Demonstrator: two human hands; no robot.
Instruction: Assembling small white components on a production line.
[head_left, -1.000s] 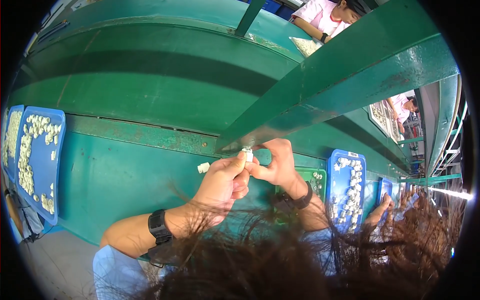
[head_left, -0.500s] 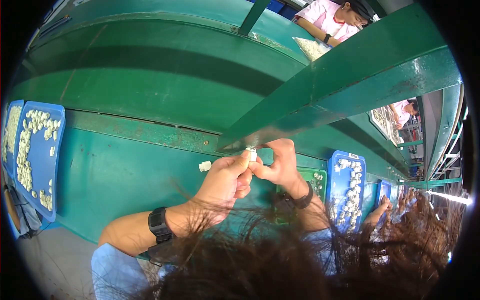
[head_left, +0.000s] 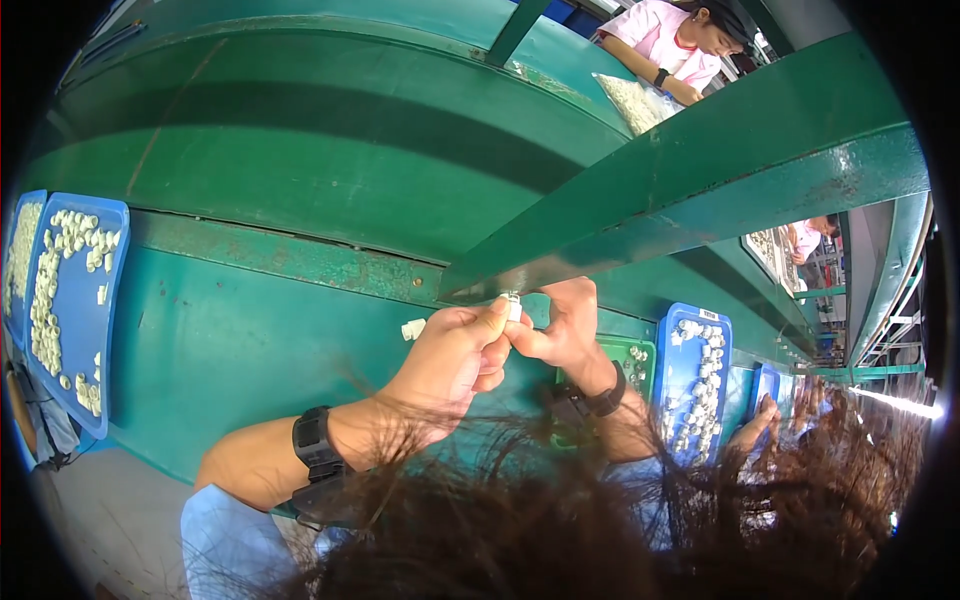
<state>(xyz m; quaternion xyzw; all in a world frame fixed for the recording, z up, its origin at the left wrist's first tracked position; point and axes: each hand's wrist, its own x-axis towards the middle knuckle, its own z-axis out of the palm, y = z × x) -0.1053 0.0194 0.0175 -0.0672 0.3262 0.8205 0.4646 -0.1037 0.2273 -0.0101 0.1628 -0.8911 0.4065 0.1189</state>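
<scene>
Two hands [head_left: 445, 350] [head_left: 568, 325] pinch white part [head_left: 514, 309]; label [head_left: 709, 315] on blue tray [head_left: 680, 368] unreadably small.

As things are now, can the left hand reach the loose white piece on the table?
Probably yes: the loose white piece lies close beside the left hand, nothing visible between them, though that hand holds a white part.

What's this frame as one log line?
left hand: pinching white piece | right hand: gripping same white piece | loose piece: on green bench, left of hands
</scene>
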